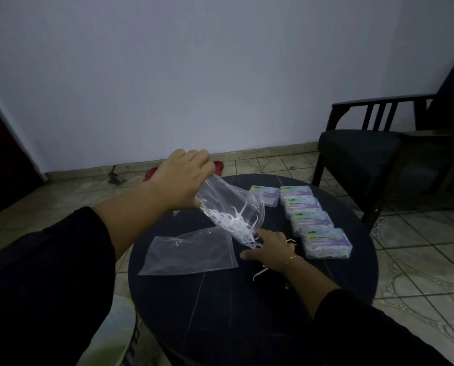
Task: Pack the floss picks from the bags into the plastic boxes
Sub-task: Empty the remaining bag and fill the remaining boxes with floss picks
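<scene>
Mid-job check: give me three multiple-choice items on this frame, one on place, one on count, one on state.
1. Where does the empty bag lie?
A. on the chair
B. flat on the round table
C. on the floor

2. How many plastic boxes are on the table?
A. two
B. five
C. eight

3. What is the left hand doing?
A. gripping the tilted bag of floss picks
B. resting flat
C. holding a box

Answers: 1 B, it lies left of the right hand; 2 B, four in a row plus one beside; 3 A, picks spill from its mouth.
</scene>
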